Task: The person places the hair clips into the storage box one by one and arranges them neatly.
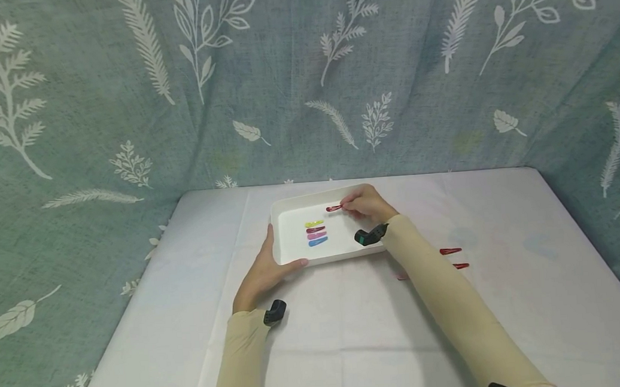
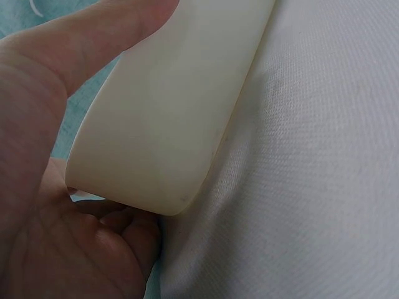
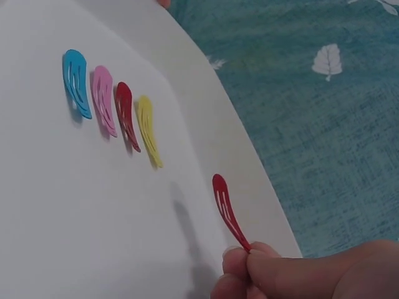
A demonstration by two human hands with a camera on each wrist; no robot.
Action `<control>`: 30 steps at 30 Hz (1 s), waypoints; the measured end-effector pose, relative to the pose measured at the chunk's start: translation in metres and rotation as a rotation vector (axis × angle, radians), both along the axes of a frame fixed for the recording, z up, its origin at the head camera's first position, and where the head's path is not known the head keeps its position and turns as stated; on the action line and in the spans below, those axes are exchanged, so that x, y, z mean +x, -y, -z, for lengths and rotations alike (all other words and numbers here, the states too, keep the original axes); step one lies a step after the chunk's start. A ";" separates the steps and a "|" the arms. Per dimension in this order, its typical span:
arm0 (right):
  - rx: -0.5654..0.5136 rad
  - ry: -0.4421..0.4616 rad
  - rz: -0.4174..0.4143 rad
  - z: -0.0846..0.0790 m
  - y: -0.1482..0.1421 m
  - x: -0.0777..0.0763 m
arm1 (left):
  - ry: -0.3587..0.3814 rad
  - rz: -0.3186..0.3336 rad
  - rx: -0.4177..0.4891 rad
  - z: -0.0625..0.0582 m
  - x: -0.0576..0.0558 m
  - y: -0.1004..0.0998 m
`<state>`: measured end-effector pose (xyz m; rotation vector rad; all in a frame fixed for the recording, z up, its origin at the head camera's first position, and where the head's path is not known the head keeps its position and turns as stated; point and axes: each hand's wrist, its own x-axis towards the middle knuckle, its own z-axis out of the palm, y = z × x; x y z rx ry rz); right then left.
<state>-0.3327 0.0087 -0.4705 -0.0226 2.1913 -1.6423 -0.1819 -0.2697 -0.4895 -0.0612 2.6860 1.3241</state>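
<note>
My right hand [image 1: 367, 203] pinches a red snap hair clip [image 3: 224, 202] by its narrow end, between thumb and fingertips, above the far right part of a white tray [image 1: 290, 249]. Inside the tray lie a yellow clip [image 3: 147, 128], another red clip [image 3: 126, 115], a pink clip [image 3: 103, 99] and a blue clip [image 3: 76, 84], side by side in a row. My left hand [image 1: 264, 274] grips the tray's near left corner, thumb along the front wall and fingers at the left side. The left wrist view shows the tray's outer wall [image 2: 168, 112] between thumb and curled fingers.
Two red clips [image 1: 451, 251] lie on the white tablecloth [image 1: 333, 366] right of the tray, one partly behind the right sleeve [image 1: 446, 292]. A pinkish piece [image 1: 403, 278] shows left of that sleeve. A leaf-patterned green curtain [image 1: 292, 99] hangs behind the table.
</note>
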 end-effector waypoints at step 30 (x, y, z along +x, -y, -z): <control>0.168 -0.032 0.066 -0.005 0.017 0.007 | -0.032 0.013 0.046 0.002 -0.001 0.001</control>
